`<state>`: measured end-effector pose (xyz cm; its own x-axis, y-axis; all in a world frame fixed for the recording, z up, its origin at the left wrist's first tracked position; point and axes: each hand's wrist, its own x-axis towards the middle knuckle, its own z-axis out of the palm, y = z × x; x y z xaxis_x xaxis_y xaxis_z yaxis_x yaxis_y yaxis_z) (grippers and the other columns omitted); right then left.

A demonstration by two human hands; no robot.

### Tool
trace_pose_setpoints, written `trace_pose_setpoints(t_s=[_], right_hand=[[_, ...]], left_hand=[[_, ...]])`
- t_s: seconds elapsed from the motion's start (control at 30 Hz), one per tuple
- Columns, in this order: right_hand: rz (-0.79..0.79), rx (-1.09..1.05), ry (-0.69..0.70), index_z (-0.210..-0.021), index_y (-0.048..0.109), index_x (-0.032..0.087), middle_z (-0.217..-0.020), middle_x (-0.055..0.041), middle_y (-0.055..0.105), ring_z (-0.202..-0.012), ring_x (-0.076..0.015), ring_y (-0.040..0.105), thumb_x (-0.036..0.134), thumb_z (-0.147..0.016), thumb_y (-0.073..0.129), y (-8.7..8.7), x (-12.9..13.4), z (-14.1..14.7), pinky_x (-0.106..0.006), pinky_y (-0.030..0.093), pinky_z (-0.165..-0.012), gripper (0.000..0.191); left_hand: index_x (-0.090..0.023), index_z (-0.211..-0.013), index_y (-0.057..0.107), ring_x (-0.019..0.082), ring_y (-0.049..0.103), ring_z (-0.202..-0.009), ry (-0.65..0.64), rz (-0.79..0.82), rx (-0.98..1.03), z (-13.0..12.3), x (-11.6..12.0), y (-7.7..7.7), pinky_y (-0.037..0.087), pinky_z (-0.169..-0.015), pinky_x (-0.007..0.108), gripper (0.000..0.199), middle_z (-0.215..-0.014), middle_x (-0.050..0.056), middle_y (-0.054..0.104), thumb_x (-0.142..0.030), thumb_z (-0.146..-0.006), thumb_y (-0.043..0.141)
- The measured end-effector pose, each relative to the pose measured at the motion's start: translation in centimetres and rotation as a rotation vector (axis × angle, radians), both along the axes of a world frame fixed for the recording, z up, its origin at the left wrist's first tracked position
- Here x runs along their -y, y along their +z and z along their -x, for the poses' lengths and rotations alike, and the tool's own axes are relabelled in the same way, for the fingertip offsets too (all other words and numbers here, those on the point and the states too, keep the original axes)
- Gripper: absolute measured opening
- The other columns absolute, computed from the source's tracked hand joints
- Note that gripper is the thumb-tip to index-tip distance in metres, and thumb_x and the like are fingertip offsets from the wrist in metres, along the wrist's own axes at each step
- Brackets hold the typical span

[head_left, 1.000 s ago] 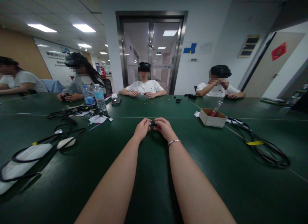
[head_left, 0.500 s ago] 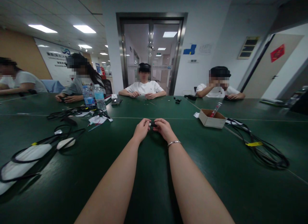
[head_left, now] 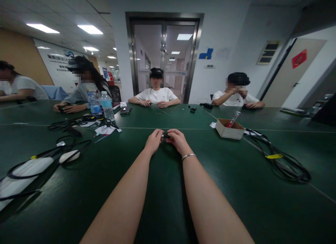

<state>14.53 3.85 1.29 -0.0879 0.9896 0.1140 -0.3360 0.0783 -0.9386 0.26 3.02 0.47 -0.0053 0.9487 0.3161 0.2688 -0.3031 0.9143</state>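
Note:
In the middle of the green table (head_left: 168,188), both my hands meet at a small dark stick-like object (head_left: 165,135) with a short silver part. It is too small to tell its exact kind. My left hand (head_left: 153,142) pinches its left, silvery end between thumb and fingers. From the other side, my right hand (head_left: 179,142) grips the black end, its fingers curled. The object lies about level, just above the tabletop. My fingertips hide both of its ends.
To the left are looped black cables (head_left: 76,142), a white power strip (head_left: 26,174), a mouse-shaped white object (head_left: 69,156) and water bottles (head_left: 107,106). On the right stand an open cardboard box (head_left: 229,132) and a coiled cable (head_left: 286,167). Several people sit across the table.
Less of the silver part shows between my fingers. Both hands otherwise stay in place, still holding the object. The view has turned slightly, shifting the surroundings a little left.

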Motion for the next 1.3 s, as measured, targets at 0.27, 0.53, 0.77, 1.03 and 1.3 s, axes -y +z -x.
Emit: trace_pose_setpoints(t_s=[0.27,0.53,0.77,1.03,1.3], right_hand=[[-0.002,0.017,-0.007,-0.079,0.062,0.016,-0.065,0.0011,0.06,-0.053,-0.0119,0.06,0.009,-0.067,0.06,0.04,0.13,0.1,-0.021,0.055,-0.049,0.014],[0.019,0.02,-0.004,-0.082,0.064,0.015,-0.062,0.0004,0.061,-0.054,-0.0127,0.061,0.008,-0.069,0.06,0.1,0.05,0.1,-0.022,0.056,-0.05,0.015],[0.008,0.029,0.025,-0.082,0.065,0.016,-0.068,-0.001,0.063,-0.06,-0.013,0.063,0.006,-0.071,0.063,0.18,0.29,0.12,-0.02,0.056,-0.053,0.015],[-0.015,0.068,0.023,-0.082,0.066,0.015,-0.074,-0.0016,0.065,-0.064,-0.0129,0.064,0.007,-0.071,0.065,-0.04,0.2,0.16,-0.018,0.056,-0.052,0.014],[-0.009,0.06,0.022,-0.084,0.065,0.014,-0.075,-0.0032,0.066,-0.066,-0.0146,0.066,0.004,-0.072,0.062,-0.01,0.22,0.17,-0.019,0.056,-0.052,0.015]], left_hand=[[-0.02,-0.095,0.061,0.013,0.056,-0.066,0.006,-0.025,0.026,0.04,-0.72,-0.56,0.044,-0.063,0.024,0.02,-0.076,0.001,0.061,-0.025,-0.081,0.048],[-0.02,-0.097,0.059,0.012,0.054,-0.061,-0.037,-0.048,0.041,0.06,-0.54,-0.61,0.041,-0.058,0.022,0.021,-0.066,-0.001,0.057,-0.03,-0.085,0.046],[-0.018,-0.094,0.06,0.012,0.055,-0.06,-0.014,-0.041,0.091,0.07,-0.73,-0.39,0.042,-0.058,0.022,0.028,-0.064,-0.001,0.055,-0.04,-0.087,0.045],[-0.016,-0.088,0.059,0.011,0.056,-0.064,-0.027,0.006,0.225,-0.16,-0.35,0.35,0.042,-0.059,0.022,0.015,-0.071,0.001,0.058,-0.022,-0.08,0.048],[-0.016,-0.08,0.057,0.012,0.056,-0.063,0.01,-0.017,0.128,0.11,-0.95,-0.48,0.042,-0.062,0.024,0.021,-0.068,0.001,0.059,-0.036,-0.083,0.052]])
